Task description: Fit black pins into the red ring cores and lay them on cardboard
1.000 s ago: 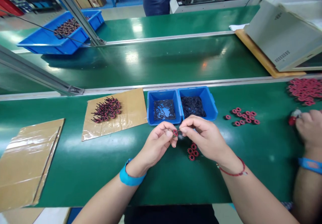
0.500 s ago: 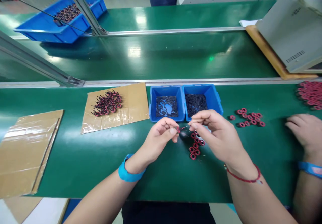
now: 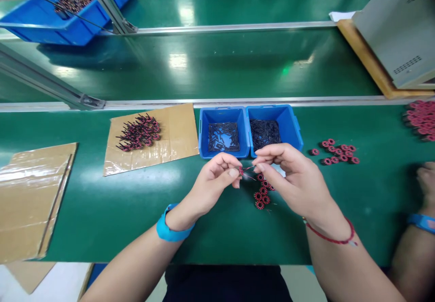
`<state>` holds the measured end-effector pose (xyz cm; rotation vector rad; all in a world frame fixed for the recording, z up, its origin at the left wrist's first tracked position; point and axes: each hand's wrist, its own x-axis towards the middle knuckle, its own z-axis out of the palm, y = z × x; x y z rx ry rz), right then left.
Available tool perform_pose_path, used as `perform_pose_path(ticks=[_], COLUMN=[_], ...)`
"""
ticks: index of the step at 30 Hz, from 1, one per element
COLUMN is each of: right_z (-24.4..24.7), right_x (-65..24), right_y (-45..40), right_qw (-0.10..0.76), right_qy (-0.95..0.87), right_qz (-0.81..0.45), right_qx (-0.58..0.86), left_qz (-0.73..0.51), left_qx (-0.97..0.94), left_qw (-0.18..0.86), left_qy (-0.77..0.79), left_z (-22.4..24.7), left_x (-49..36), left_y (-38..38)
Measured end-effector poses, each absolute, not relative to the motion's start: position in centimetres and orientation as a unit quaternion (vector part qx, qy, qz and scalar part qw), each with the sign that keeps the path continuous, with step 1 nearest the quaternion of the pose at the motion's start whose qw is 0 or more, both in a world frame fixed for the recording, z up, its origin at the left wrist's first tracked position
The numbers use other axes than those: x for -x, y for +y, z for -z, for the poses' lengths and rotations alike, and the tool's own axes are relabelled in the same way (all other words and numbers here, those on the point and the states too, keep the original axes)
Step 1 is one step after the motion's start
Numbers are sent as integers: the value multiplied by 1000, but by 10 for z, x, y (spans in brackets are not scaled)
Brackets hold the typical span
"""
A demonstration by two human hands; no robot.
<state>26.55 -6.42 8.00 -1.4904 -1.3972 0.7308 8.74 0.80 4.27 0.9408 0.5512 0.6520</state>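
Observation:
Between thumb and fingers, my left hand (image 3: 217,179) grips a small red wound ring (image 3: 241,171) with thin wire ends sticking out to the right. My right hand (image 3: 288,170), thumb and forefinger pinched, holds one of those wires (image 3: 250,167). Just below the right fingers, several red and black rings (image 3: 260,198) lie on the green table. Behind the hands stand two blue bins, the left bin (image 3: 223,152) and the right bin (image 3: 295,132), both with short black tubes inside.
Cardboard (image 3: 180,130) at left carries rings with black tubes (image 3: 141,132). More cardboard (image 3: 30,202) lies far left. Loose rings (image 3: 340,151) and a red pile (image 3: 421,120) are at right, near another person's hand (image 3: 427,179). A metal post (image 3: 44,78) slants at left.
The view has tilted down slightly. The other person's hand has moved right, partly out of view. Both my hands keep their grips on the ring and wire.

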Motion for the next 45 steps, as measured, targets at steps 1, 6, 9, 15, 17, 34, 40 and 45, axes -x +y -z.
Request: perform_pose_path(ticks=[1,6,9,15,17,34,40,45], right_z=[-80,-82,-82,-82,-82,-72,-83,-77], right_x=[-266,-265,-264,-266,-267,-260,-229,-220], right_y=[-64,-64,-62,-61,-61,-25,40,65], right_qw=[466,430,402,412,408,375,-14,-86], right_qy=[-571,-602,-620,-620,-622,-607,-778,-770], right_qz=[-295,-270,-261,-215,-214,-168,-35,-16], right_qx=[608,617,622,632,633,680,627,632], left_qz=[-304,-304,-306,-309,-309,-485,-545,-548], left_qx=[-440,-448,-462,-504,-515,-376,-303,-290], left_qw=[805,801,793,762,752,706,715,720], left_qy=[258,258,256,263,271,354,318,310], left_z=[-43,-41,-40,-37,-37,-41,-45,-45], left_x=[-87,-87,-87,-85,-84,-81,-76,-76], left_y=[8,8,7,8,8,32,50,48])
